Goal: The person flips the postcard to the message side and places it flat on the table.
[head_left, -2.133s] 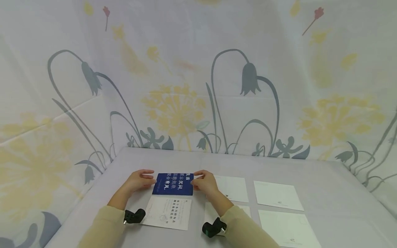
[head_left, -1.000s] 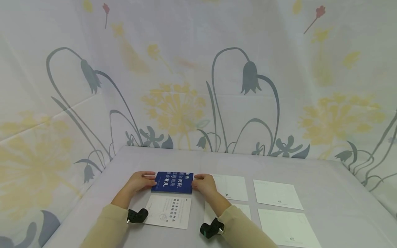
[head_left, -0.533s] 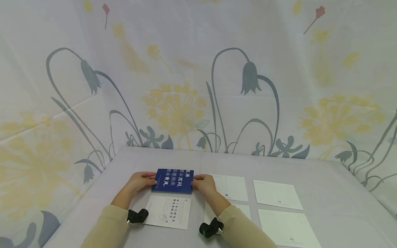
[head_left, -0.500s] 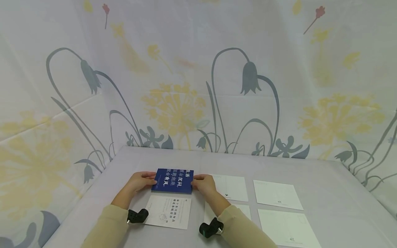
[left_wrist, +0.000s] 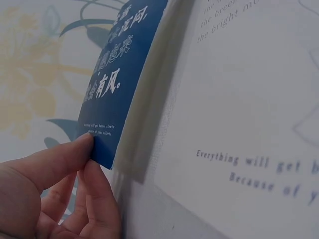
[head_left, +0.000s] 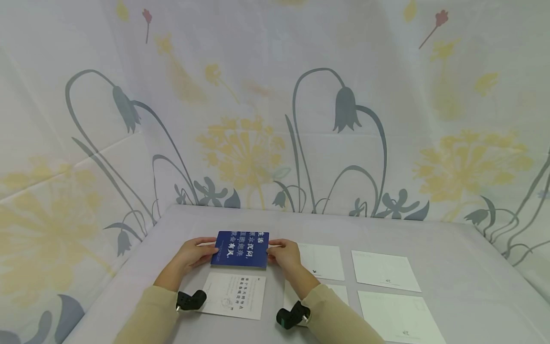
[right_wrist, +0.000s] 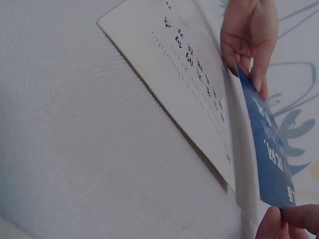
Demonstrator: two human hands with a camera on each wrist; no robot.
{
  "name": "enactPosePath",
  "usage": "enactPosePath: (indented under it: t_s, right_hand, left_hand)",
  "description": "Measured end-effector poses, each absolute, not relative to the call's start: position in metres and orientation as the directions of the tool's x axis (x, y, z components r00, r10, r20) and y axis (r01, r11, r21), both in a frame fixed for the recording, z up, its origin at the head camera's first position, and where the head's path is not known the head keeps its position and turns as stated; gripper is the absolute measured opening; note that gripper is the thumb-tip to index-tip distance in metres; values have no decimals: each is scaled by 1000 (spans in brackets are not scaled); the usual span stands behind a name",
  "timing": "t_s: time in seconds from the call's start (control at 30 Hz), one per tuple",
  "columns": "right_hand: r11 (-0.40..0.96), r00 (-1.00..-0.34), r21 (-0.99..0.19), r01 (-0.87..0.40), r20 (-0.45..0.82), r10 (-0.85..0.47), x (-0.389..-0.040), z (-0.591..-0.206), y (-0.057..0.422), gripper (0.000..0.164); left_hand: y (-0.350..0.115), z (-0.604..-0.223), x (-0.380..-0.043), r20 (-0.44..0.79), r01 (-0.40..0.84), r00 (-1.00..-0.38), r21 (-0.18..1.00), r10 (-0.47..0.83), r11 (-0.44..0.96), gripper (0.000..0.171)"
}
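Note:
A blue card (head_left: 239,249) with white Chinese lettering is held by its two short sides, its far edge raised off the table. My left hand (head_left: 192,253) pinches the left side between thumb and fingers; the left wrist view shows the thumb (left_wrist: 79,147) on the printed face near a corner. On the opposite side my right hand (head_left: 285,255) pinches the right edge, and its fingertips (right_wrist: 299,216) show low in the right wrist view. Just nearer to me lies a white card (head_left: 234,295) with dark lettering, flat on the table and apart from the blue one.
To the right lie several white cards: one far card (head_left: 322,262) beside my right hand, another far right (head_left: 384,271), a near right one (head_left: 401,316), and one partly hidden under my right forearm (head_left: 337,291). A floral curtain (head_left: 258,105) stands behind the white table (head_left: 468,286).
The blue card's far edge has risen and tilted up toward me, with both hands still pinching its sides. The white cards have stayed in place.

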State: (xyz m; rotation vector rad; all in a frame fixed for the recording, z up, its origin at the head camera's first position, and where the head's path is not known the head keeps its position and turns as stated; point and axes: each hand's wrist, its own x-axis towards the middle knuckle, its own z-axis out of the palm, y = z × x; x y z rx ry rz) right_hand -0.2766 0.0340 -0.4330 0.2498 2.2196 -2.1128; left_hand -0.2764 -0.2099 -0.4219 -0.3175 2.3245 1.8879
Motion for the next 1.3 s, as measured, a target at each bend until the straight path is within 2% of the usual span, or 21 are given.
enactPosePath:
  t_s: [0.3,0.73,1.0,1.3]
  right_hand:
    - [-14,-988,-989,150,-150,26,-276,-432,35,19]
    - [36,-994,-998,57,-60,-91,-276,-428,40,16]
    - [-105,-988,-990,89,-74,-135,-278,-424,40,19]
    - [-181,-991,-981,71,-49,-124,-279,-422,41,21]
  left_hand:
    - [-214,-422,-275,-228,-233,-972,958,-51,168,47]
    - [-220,-422,-277,-207,-211,-977,971,-43,115,47]
    - [-222,-419,-277,-202,-205,-979,974,-38,94,47]
    - [-226,-416,-274,-168,-168,-986,985,16,-35,39]
